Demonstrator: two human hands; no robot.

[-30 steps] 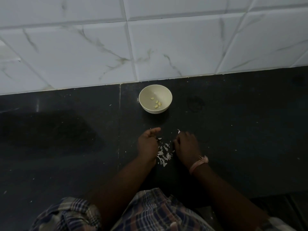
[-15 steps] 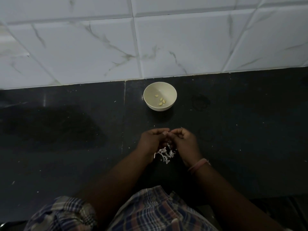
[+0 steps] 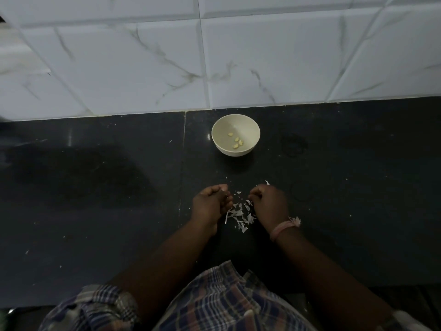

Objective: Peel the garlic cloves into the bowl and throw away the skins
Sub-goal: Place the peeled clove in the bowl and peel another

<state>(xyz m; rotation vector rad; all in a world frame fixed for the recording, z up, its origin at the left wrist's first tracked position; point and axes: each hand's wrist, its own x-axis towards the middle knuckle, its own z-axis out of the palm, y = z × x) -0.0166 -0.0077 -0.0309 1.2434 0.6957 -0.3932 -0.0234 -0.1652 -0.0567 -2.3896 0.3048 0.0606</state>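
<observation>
Skins (image 3: 239, 215) between hands (bowl (image 3: 223, 145) beyond)

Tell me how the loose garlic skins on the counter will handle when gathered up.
The garlic skins are thin, pale curled flakes, so probably very light and floppy, apt to scatter at a quick sweep. Small bits lie apart from the pile on the dark counter, so they may cling flat and need pinching. They look brittle and might crumble.

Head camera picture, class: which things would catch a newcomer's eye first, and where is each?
The pale bowl stands out on the dark counter near the tiled wall, with a few peeled cloves inside. Nearer the person, white garlic skins lie scattered between the left hand and right hand.
</observation>
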